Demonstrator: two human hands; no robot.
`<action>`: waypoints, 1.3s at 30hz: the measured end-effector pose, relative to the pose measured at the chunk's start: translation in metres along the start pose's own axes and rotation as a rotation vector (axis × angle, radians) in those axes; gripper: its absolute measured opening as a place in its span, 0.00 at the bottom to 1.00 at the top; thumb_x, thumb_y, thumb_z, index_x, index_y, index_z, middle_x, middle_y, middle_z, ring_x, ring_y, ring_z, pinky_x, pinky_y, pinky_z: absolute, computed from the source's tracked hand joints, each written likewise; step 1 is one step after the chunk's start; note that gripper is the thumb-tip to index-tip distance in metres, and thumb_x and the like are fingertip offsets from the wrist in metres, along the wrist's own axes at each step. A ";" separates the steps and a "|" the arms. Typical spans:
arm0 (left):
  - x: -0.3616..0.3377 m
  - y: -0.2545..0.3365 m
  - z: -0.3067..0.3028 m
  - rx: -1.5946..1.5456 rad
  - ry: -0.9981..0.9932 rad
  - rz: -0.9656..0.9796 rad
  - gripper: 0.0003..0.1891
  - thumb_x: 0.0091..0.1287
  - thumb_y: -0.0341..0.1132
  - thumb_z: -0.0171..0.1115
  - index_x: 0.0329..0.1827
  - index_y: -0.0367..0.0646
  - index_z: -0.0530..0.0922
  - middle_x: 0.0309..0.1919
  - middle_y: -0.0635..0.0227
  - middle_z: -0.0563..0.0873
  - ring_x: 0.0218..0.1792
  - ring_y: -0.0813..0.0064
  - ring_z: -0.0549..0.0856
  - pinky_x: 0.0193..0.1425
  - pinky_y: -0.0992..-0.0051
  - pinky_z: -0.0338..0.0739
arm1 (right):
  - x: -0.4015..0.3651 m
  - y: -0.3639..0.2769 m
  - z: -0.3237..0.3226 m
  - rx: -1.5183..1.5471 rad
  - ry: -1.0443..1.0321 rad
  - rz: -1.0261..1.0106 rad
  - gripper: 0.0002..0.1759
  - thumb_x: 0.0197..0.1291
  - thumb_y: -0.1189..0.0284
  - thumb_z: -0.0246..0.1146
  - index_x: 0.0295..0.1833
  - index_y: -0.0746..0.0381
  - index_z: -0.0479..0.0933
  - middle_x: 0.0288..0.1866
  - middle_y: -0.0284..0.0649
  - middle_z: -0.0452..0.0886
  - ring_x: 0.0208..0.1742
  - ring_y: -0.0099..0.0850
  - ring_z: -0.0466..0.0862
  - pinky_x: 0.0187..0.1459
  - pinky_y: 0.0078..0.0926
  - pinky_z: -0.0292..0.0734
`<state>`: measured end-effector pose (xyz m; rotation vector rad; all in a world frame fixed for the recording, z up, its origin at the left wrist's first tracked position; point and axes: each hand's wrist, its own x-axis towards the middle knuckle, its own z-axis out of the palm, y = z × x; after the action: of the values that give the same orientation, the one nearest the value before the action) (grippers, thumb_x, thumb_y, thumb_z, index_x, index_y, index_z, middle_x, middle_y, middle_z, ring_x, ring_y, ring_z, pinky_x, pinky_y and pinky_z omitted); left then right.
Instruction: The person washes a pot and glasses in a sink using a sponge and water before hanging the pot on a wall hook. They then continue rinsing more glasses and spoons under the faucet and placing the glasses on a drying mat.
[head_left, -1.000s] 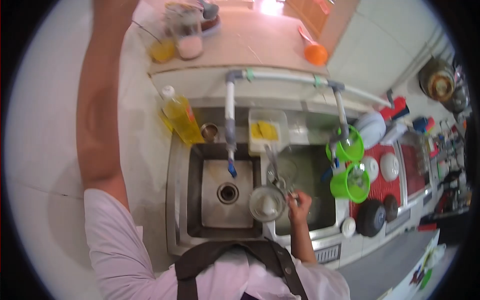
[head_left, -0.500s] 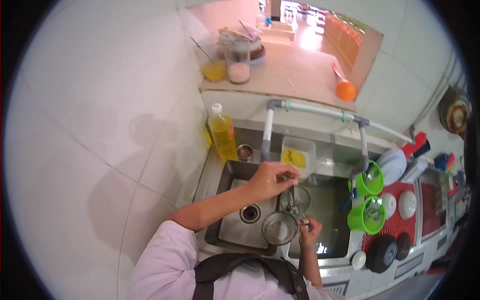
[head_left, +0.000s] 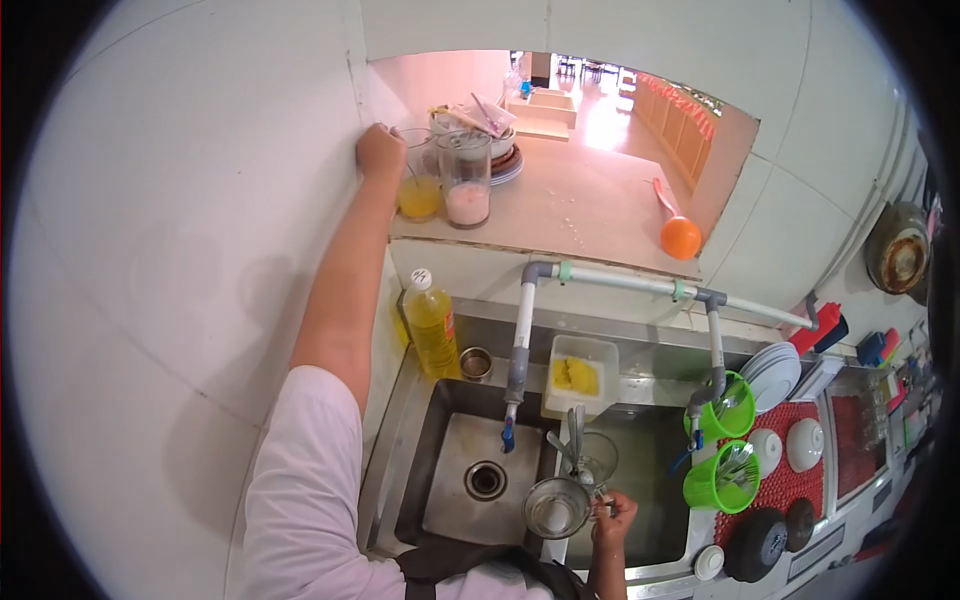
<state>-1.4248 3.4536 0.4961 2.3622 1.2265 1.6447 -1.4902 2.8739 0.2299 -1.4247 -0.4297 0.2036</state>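
Note:
My left hand (head_left: 382,152) reaches up to the counter ledge, closed at the top of a thin handle that looks like a long spoon. The spoon stands in a glass of yellow drink (head_left: 419,197); its lower end is hard to make out. Beside it is a tall glass with pink residue (head_left: 467,203). Over the divider between the two sink basins, my right hand (head_left: 612,515) is closed on the handle of a clear glass mug (head_left: 556,510). A second glass mug (head_left: 603,455) is right behind it, with metal spoons (head_left: 573,432) sticking up nearby.
Stacked dishes (head_left: 505,160) and an orange ladle (head_left: 680,237) lie on the ledge. A yellow soap bottle (head_left: 432,335) stands behind the left basin (head_left: 450,490). A tub with a yellow sponge (head_left: 582,377), white pipes (head_left: 620,278) and green baskets (head_left: 722,480) surround the water-filled right basin.
My left hand has left the mugs and spoons and moved up and left to the glass of yellow drink. The view has tilted upward. My right hand keeps its grip on the mug.

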 end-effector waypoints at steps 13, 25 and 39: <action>0.026 0.091 -0.139 -1.098 -0.036 0.246 0.16 0.68 0.34 0.45 0.47 0.28 0.71 0.41 0.55 0.80 0.42 0.66 0.82 0.49 0.73 0.77 | 0.017 -0.023 0.002 -0.347 0.062 -0.111 0.15 0.42 0.66 0.62 0.16 0.62 0.66 0.12 0.32 0.63 0.16 0.21 0.63 0.20 0.22 0.57; -0.299 0.162 -0.200 -1.244 -0.968 0.020 0.09 0.65 0.31 0.52 0.42 0.33 0.75 0.31 0.62 0.83 0.35 0.75 0.83 0.39 0.79 0.77 | -0.003 -0.029 0.002 -0.121 -0.094 -0.056 0.16 0.43 0.73 0.61 0.14 0.61 0.60 0.11 0.28 0.59 0.16 0.18 0.58 0.18 0.20 0.52; -0.089 0.099 -0.080 -0.360 -0.191 0.128 0.25 0.54 0.50 0.62 0.47 0.40 0.74 0.48 0.58 0.75 0.51 0.66 0.75 0.53 0.62 0.70 | -0.013 -0.022 -0.009 -0.054 -0.038 0.061 0.11 0.42 0.80 0.54 0.14 0.61 0.62 0.14 0.27 0.65 0.19 0.16 0.65 0.22 0.15 0.61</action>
<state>-1.4434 3.3000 0.5035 2.3373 0.6931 1.4767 -1.5007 2.8577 0.2485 -1.4906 -0.4257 0.2705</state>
